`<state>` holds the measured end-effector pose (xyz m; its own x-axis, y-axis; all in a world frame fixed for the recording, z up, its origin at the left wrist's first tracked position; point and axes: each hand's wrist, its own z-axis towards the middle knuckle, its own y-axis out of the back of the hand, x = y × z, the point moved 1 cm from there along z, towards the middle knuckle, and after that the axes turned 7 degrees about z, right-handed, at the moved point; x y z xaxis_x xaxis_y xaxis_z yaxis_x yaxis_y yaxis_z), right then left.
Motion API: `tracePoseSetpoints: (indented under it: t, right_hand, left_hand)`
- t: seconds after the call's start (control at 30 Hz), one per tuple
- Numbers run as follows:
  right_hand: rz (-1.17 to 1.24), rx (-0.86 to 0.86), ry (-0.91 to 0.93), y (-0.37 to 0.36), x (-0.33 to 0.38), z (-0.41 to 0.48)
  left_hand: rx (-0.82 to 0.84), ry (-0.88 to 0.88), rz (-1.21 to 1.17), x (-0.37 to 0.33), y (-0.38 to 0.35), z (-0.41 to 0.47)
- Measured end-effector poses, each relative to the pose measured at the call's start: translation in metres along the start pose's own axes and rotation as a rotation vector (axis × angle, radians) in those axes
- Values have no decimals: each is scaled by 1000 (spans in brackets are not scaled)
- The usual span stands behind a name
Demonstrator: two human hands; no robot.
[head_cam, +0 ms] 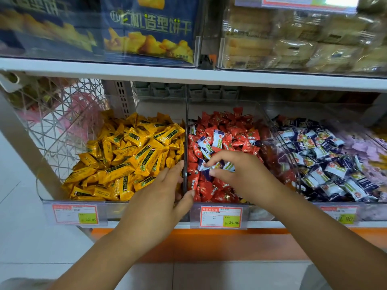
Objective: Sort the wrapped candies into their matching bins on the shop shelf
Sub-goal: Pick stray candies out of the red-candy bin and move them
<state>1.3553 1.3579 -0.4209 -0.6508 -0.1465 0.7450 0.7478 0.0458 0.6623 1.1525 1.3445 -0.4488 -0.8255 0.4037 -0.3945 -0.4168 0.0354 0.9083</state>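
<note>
Fingers of my right hand are curled down into the middle clear plastic bin, pinching a small cluster of white-and-blue wrapped candies against my thumb. These are little pillow-shaped sweets with crimped ends, a white face with green and orange print and dark blue edges. They lie on top of the red wrapped candies that fill this bin. A few more of the same white-and-blue strays sit just beyond my fingertips, towards the far side of the red heap.

My left hand lies across the clear divider wall between the left and middle bins. Its fingers are loose and fairly straight on the side of the yellow wrapped candies, its thumb is on the red side, and it holds no sweet.

To the right, past another clear wall, the right clear plastic bin holds a heap of matching white-and-blue candies, and beyond it I can make out pale purple wrappers, blurred. A red-bordered price tag hangs on the near edge of the shelf, under the middle bin.
</note>
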Motion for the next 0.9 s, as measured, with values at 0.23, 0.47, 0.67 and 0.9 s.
tracePoseSetpoints:
  t: [0.23, 0.47, 0.67, 0.9]
  right_hand:
    - [19, -98, -46, 18, 5, 10]
    - [-90, -23, -52, 6, 5, 18]
    - [-207, 125, -97, -13, -4, 25]
    - [-196, 44, -77, -10, -8, 23]
  left_hand:
    - [-4, 1, 18, -1, 1, 0]
    - [-3, -4, 24, -1, 1, 0]
    - [5, -1, 29, 0, 0, 0]
    - [2, -8, 17, 1, 0, 0]
